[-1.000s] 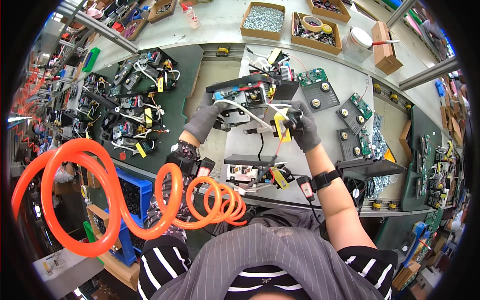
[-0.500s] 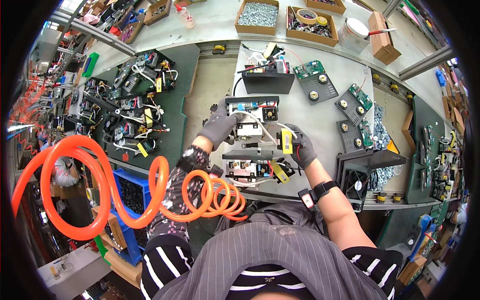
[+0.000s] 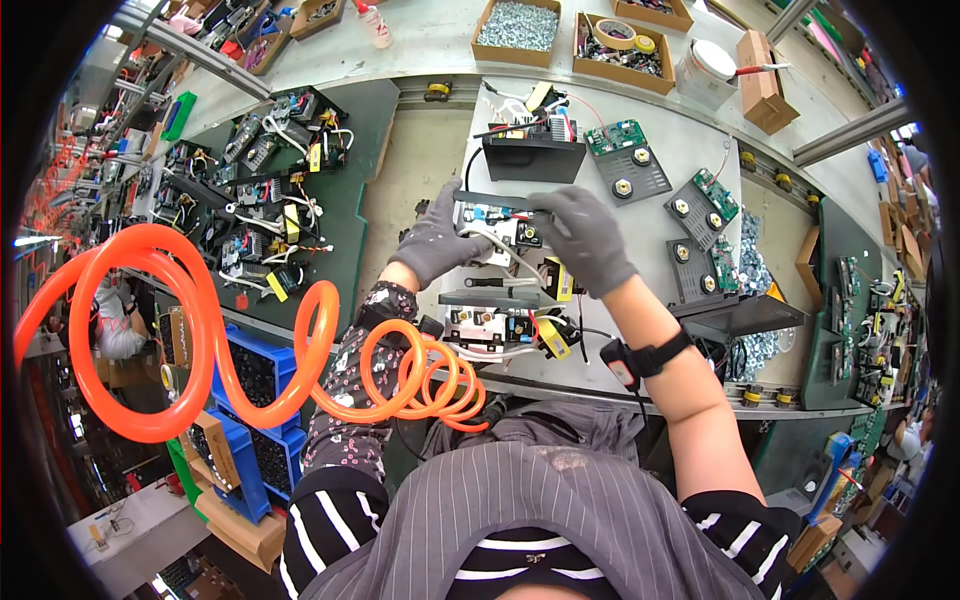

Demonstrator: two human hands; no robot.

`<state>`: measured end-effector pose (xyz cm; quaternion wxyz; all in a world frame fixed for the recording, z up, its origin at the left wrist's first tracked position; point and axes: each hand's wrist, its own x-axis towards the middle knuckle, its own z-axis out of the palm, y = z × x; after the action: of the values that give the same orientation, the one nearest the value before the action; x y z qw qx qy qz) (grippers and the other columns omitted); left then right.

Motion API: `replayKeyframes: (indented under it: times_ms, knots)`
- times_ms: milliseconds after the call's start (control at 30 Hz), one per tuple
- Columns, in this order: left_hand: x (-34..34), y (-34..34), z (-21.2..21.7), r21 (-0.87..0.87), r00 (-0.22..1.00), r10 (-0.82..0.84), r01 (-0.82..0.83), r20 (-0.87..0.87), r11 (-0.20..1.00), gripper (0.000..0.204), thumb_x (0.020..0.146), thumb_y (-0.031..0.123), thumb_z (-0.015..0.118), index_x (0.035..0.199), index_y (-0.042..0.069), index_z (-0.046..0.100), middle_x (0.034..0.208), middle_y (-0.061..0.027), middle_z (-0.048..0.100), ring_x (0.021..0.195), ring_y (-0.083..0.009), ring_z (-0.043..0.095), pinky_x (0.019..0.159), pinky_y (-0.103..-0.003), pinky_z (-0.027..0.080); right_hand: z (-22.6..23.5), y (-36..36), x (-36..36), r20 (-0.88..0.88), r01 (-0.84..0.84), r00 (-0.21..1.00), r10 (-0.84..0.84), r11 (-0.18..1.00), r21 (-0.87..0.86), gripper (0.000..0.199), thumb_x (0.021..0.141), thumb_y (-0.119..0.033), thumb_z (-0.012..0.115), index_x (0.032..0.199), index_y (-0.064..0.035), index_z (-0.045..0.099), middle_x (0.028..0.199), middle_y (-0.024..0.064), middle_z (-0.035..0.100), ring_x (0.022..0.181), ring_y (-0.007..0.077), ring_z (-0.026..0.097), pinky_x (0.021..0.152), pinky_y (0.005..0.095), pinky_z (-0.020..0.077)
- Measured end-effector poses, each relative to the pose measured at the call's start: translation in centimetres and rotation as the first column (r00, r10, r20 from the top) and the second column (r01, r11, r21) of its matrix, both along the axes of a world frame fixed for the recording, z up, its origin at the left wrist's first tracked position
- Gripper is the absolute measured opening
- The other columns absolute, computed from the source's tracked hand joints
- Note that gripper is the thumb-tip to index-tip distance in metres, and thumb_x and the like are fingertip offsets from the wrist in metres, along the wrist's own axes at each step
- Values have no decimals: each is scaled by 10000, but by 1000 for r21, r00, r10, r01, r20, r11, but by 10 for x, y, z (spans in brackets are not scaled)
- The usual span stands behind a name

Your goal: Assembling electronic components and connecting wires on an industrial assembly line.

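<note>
Two gloved hands are at an electronics assembly (image 3: 490, 222) with a black plate along its far edge, white wires and a yellow-labelled part. My left hand (image 3: 438, 243) grips its left end, thumb over the white wire. My right hand (image 3: 588, 240) has its fingers closed on the right end of the black plate, and its fingertips are partly hidden. Just nearer to me lies a second, similar assembly (image 3: 490, 325) with a yellow label and loose wires. Beyond the hands stands a third assembly (image 3: 535, 155) with a black panel facing me.
Green circuit boards on black perforated plates (image 3: 637, 172) lie to the right. A black bracket (image 3: 740, 315) stands near the right front edge. More assemblies (image 3: 265, 225) crowd the left bench. An orange coiled hose (image 3: 320, 350) hangs across the left front. Boxes of screws (image 3: 517, 32) line the back.
My right hand has left the yellow-labelled part and moved up and left to the black plate's right end. My left hand stays on the left end.
</note>
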<state>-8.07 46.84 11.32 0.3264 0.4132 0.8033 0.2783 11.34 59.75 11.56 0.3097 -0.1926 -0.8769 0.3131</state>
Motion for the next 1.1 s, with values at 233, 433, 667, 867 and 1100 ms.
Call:
replayKeyframes:
  times_ms: [233,433,667,867,1100]
  knots:
    - [-17,12,-11,256,922,-38,-68,385,964,366,883,100,448,1241,23,476,1171,-131,526,1090,-189,494,925,-301,396,18,1,-47,322,-84,946,-50,917,390,189,774,-263,602,897,-120,620,828,63,568,805,254,555,646,376,452]
    - [-18,21,-22,275,988,-60,98,-146,956,283,880,191,468,1109,55,563,1104,-171,567,1038,-307,530,916,-382,398,9,-8,-65,503,-280,858,-105,725,629,137,827,-192,517,876,-99,604,780,38,569,731,215,556,578,335,421]
    - [-22,18,-28,194,965,-62,114,-256,974,292,904,225,487,1127,48,550,1068,-162,564,1021,-278,534,909,-349,407,1,-16,-60,514,-213,851,-105,827,521,114,746,-101,526,845,-102,583,768,54,563,726,228,573,613,335,460]
    - [-22,5,-27,201,978,5,38,-209,979,303,903,241,491,1130,49,548,1067,-160,566,1020,-274,535,907,-347,408,17,-13,-68,554,-208,830,-60,889,408,104,763,-126,509,812,-105,599,800,88,631,716,290,626,648,385,503]
    - [-24,16,-34,200,989,43,-14,-145,980,317,902,260,495,1133,50,546,1065,-158,568,1019,-269,536,904,-346,408,-41,32,-85,701,-150,713,-6,975,162,290,758,-366,590,748,-89,675,765,170,645,719,342,632,604,433,487]
